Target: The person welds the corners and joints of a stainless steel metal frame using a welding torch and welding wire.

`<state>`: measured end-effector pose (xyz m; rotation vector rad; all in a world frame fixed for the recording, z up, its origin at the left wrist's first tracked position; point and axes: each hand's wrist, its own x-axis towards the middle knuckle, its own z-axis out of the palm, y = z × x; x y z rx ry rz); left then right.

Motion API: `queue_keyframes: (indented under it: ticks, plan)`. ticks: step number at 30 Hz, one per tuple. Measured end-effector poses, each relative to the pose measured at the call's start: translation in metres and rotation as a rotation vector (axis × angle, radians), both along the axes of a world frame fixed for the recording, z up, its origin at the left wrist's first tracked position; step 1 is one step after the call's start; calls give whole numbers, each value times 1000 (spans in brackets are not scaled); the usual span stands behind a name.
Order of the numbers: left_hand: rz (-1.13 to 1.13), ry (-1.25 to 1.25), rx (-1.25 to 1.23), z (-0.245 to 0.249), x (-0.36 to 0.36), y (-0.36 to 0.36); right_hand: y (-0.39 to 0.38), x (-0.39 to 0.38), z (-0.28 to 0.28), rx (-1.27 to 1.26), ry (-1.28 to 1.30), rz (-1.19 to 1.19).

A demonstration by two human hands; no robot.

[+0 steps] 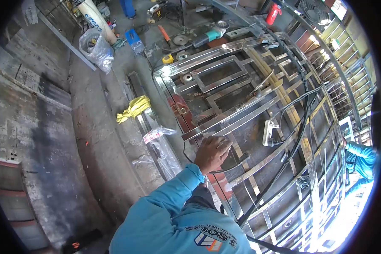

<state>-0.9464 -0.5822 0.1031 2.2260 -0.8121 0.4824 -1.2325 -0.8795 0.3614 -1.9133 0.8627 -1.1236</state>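
My left hand rests palm down near the left edge of a large metal frame, at the end of some long shiny bars. Its fingers are slightly bent and lie loosely side by side, with no object visible in them. A blue sleeve covers that arm up to the wrist. Black cable passes just below the hand. To its right, a white power strip lies on the framework with a plug in it. My right hand is out of view.
A green grinder, yellow tape measure and blue tool lie beyond the frame. Yellow cloth lies on wrapped bars at left. A plastic bag and red extinguisher stand farther back. Another person's blue sleeve shows at right.
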Motion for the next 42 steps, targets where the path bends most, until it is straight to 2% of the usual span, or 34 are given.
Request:
queue_keyframes:
  ticks: [3, 12, 16, 21, 23, 27, 30, 33, 40, 42]
  plan:
    - [3, 61, 0, -9, 7, 5, -1, 24, -11, 6, 11, 36]
    - [130, -54, 36, -19, 21, 21, 1, 118, -25, -58, 31, 264]
    - [192, 42, 124, -20, 13, 31, 15, 204, -11, -165, 21, 509]
    - [220, 55, 154, -24, 14, 37, 49, 323, -14, -271, 92, 949]
    - [220, 47, 161, -18, 22, 41, 74, 356, -32, -132, 154, 1113]
    - [93, 44, 132, -22, 33, 49, 126, 363, -94, 527, 298, 1247]
    - [16, 25, 142, -24, 42, 59, 136, 369, -142, 399, 432, 1258]
    - [24, 33, 151, -22, 41, 63, 144, 383, -163, 444, 581, 1251]
    - [72, -83, 184, -30, 34, 62, 157, 402, -228, 397, 500, 1365]
    - [74, -63, 187, -27, 35, 60, 161, 405, -239, 453, 495, 1398]
